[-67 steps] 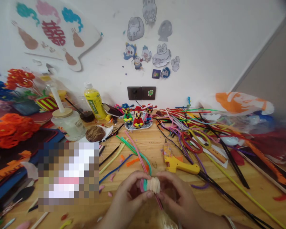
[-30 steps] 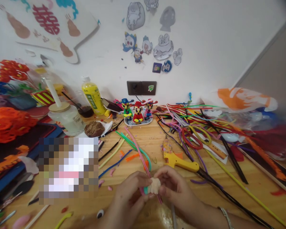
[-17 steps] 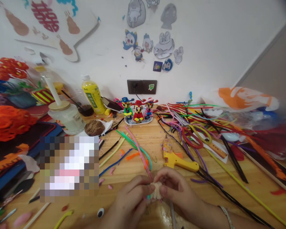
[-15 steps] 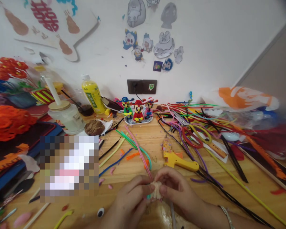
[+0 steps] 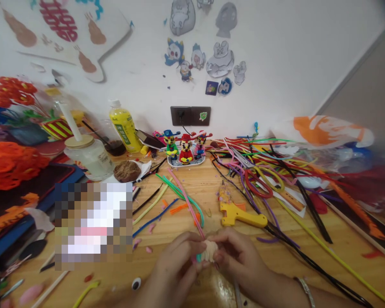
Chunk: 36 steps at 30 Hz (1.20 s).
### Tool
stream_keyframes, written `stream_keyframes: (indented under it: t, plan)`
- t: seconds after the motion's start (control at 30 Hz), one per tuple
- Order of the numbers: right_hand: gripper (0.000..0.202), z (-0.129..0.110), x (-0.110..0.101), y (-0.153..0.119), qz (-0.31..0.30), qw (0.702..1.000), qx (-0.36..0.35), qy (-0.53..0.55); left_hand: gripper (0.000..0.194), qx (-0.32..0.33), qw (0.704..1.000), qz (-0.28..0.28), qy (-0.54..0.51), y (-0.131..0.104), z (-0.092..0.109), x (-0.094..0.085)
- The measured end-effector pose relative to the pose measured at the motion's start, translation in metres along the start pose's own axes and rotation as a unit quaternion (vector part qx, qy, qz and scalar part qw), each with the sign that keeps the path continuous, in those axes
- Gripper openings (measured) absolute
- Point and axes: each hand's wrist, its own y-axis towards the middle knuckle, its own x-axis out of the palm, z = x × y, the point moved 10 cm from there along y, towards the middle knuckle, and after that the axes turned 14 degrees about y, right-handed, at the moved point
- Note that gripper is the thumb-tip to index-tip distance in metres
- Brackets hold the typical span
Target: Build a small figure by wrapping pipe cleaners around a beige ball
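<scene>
A small cream-coloured craft piece with a ridged surface and a bit of teal at its lower left is held between both hands, low in the middle of the view. My left hand pinches its left side with thumb and fingers. From the right, my right hand grips it with bent fingers. The underside of the piece is hidden by the fingers. Just beyond the hands lie pink pipe cleaners and a yellow glue gun.
Three small figures stand on a tray at the back. Red-handled scissors lie among tangled pipe cleaners on the right. At the left are a glass jar, a yellow bottle and orange flowers. A googly eye lies near my left hand.
Both hands have turned the cream piece slightly, so more of its teal part shows. The fingers of my right hand have shifted a little on it.
</scene>
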Motion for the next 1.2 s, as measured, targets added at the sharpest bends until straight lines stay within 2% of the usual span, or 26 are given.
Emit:
stream_keyframes:
  t: [0.1,0.2,0.3,0.43,0.63,0.8,1.2]
  plan:
    - [0.030,0.005,0.003,0.001,-0.021,0.999,0.010,0.029,0.020,-0.056,0.998,0.021,-0.034,0.000,-0.012,-0.003]
    - [0.029,0.004,0.005,0.003,-0.029,0.999,0.009,0.018,0.015,-0.089,0.995,0.019,-0.050,-0.001,-0.019,-0.003]
    - [0.026,-0.006,0.006,0.003,-0.035,0.998,-0.018,-0.059,0.012,-0.096,0.994,0.012,-0.047,-0.001,-0.020,-0.002]
    - [0.026,-0.018,0.009,0.002,-0.052,0.978,-0.060,-0.190,0.010,-0.108,0.993,0.017,-0.046,0.000,-0.021,-0.003]
    - [0.029,-0.018,0.011,0.001,-0.056,0.968,-0.070,-0.234,0.014,-0.159,0.982,0.033,-0.097,-0.001,-0.027,-0.003]
    - [0.028,-0.019,0.010,0.000,-0.050,0.969,-0.070,-0.230,0.016,-0.162,0.980,0.025,-0.112,-0.001,-0.030,0.000]
    - [0.028,-0.015,0.008,-0.001,-0.049,0.972,-0.069,-0.220,0.012,-0.129,0.989,-0.002,-0.073,0.001,-0.025,0.002]
